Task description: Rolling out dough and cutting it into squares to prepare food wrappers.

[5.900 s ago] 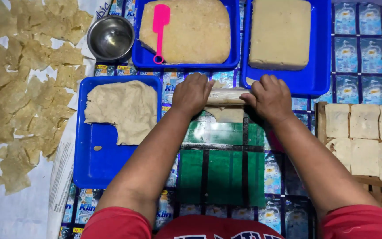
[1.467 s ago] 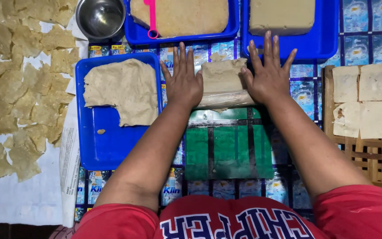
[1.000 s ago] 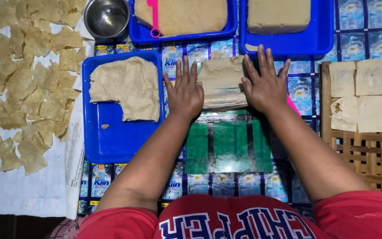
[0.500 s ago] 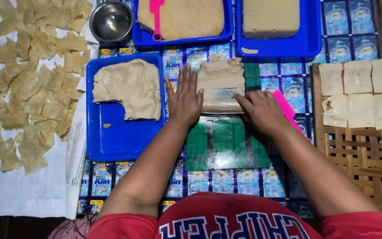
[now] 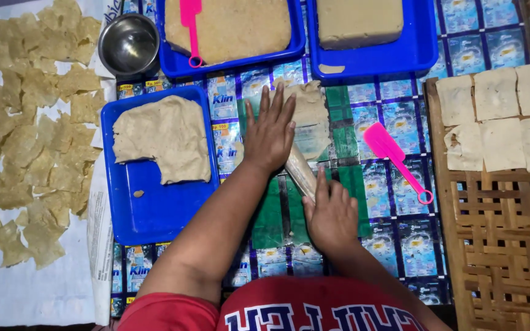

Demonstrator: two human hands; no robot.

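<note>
The left hand (image 5: 269, 136) lies open and flat on the dough sheet (image 5: 307, 116) — the right hand (image 5: 332, 214), at five o'clock from it, grips the rolling pin (image 5: 300, 173).

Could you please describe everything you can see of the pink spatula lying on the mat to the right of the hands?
The pink spatula looks like plastic, with a broad flat blade at its upper left and a thin handle ending in a small ring at lower right. It lies flat and diagonal on the patterned mat, beside the woven bamboo tray, touched by neither hand.

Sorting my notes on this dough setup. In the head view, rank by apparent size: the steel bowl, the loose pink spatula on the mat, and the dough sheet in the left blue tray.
Largest to smallest:
1. dough sheet
2. steel bowl
3. pink spatula, long but narrow; close to the bowl, so unsure.
</note>
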